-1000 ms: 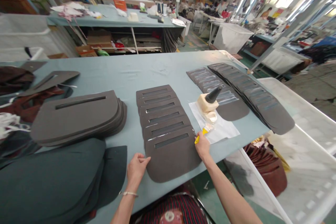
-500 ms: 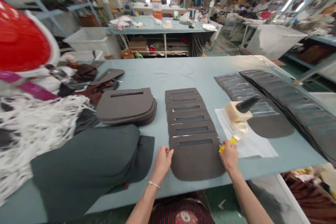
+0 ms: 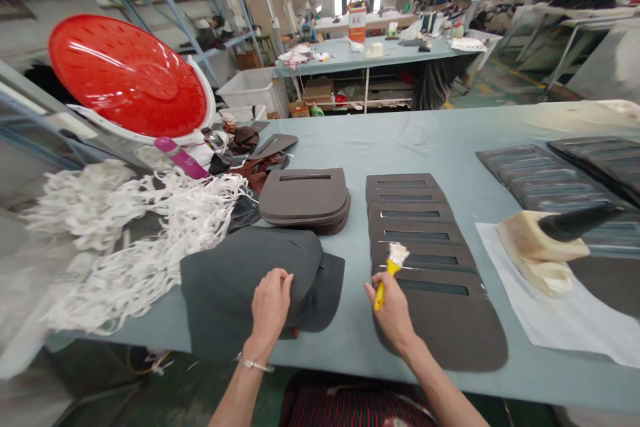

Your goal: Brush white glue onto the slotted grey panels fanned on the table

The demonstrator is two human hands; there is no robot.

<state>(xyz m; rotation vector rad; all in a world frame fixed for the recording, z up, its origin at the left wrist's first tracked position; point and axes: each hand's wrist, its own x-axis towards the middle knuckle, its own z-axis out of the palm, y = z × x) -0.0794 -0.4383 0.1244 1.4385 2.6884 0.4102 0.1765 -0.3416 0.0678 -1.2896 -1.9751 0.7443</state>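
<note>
My right hand point(image 3: 393, 310) is closed around the yellow handle of a small paintbrush point(image 3: 389, 273), whose bristles are coated in white. This hand is over the left edge of a row of overlapping grey-brown panels point(image 3: 450, 327), each with a long slot. White smears mark some of their edges. On the left, my left hand point(image 3: 271, 303) is over dark grey fabric pieces point(image 3: 225, 273), its fingers pinched together; whether they grip the fabric is hidden. Behind that pile lies a stack of slotted panels point(image 3: 305, 197).
A cream container with a black nozzle point(image 3: 540, 240) lies on white paper point(image 3: 515, 307) at the right. More smeared panels point(image 3: 530, 167) lie beyond it. White tangled strips point(image 3: 170, 240), a purple bottle point(image 3: 180, 157) and a red basin point(image 3: 130, 77) occupy the left.
My left hand has left the panel row's edge for the dark fabric. My right hand has brought the brush from the row's right side to its left. The view has turned left.
</note>
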